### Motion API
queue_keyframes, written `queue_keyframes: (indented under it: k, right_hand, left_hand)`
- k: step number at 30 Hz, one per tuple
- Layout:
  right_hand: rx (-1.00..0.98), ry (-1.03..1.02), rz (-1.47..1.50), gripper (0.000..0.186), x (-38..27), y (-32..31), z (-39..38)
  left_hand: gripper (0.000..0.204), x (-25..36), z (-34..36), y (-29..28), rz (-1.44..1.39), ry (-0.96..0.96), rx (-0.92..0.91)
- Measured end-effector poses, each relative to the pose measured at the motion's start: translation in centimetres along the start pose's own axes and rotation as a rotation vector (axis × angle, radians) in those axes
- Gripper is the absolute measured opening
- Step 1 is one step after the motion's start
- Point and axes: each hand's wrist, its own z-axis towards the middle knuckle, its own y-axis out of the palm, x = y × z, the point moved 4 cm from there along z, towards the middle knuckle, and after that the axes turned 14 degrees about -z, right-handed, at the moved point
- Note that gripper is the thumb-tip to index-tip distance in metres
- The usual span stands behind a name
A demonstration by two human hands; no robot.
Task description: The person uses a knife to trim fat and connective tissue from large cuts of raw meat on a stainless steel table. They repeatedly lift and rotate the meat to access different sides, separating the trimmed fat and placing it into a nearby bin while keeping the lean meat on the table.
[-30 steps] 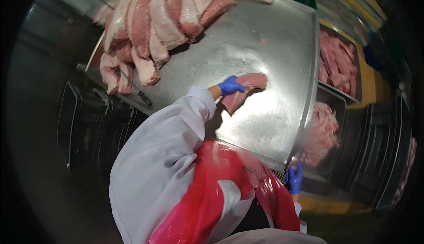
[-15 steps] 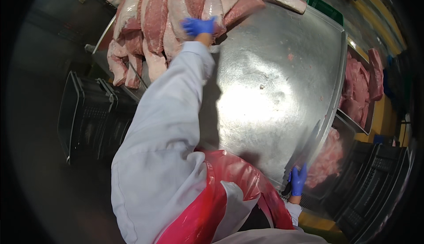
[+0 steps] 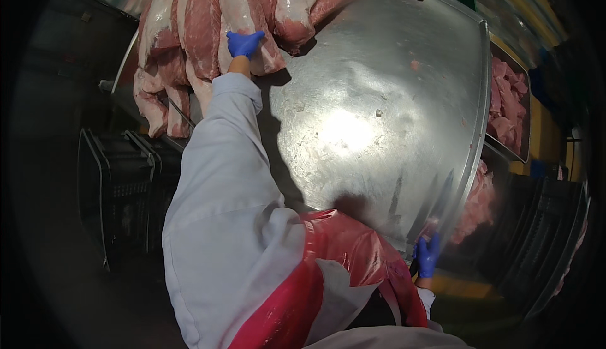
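Long pork loins (image 3: 202,27), pink with pale fat, lie side by side at the far left of the metal table. My left hand (image 3: 245,44), in a blue glove, rests on one pale pork loin (image 3: 236,8) with its fingers curled on the meat; a thumb sticks out to the right. The reddish end of a neighbouring slab (image 3: 270,61) reaches toward me beside that hand. Low at the table's right edge, my gloved right hand (image 3: 427,255) is closed round the dark handle of a knife (image 3: 414,265). Its blade is hard to make out against the shiny metal.
The metal table (image 3: 372,84) has a raised right rim. Beyond it sit a tray of meat pieces (image 3: 508,106) and a tub of pale trimmings (image 3: 476,207). Black crates (image 3: 123,191) stand at the left, and another dark crate (image 3: 536,235) is at the right.
My left hand has moved left across the loins. My right hand stays low by the table's edge. A long slab over the right tray's side no longer shows there.
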Motion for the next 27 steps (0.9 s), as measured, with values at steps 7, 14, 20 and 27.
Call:
queue_keyframes:
  k: [7, 14, 20, 27]
  right_hand:
    - [-0.013, 0.068, 0.106, 0.051, 5.4, 1.7, -1.4]
    - [-0.068, 0.033, -0.056, 0.035, 4.0, -1.2, -4.1]
    - [-0.033, 0.115, 0.002, 0.036, 6.8, -3.0, -6.1]
    - [-0.057, 0.138, 0.03, 0.037, 5.4, -1.7, -1.8]
  left_hand:
    - [0.125, -8.9, -5.9, 0.8, 0.327, 0.161, -0.29]
    - [0.144, -8.6, -8.7, 1.1, 0.428, -0.099, -0.012]
    - [0.147, -11.5, -20.0, 2.5, 0.615, 0.063, -0.433]
    - [0.151, -8.8, -30.9, 4.6, 0.449, 0.079, -0.535]
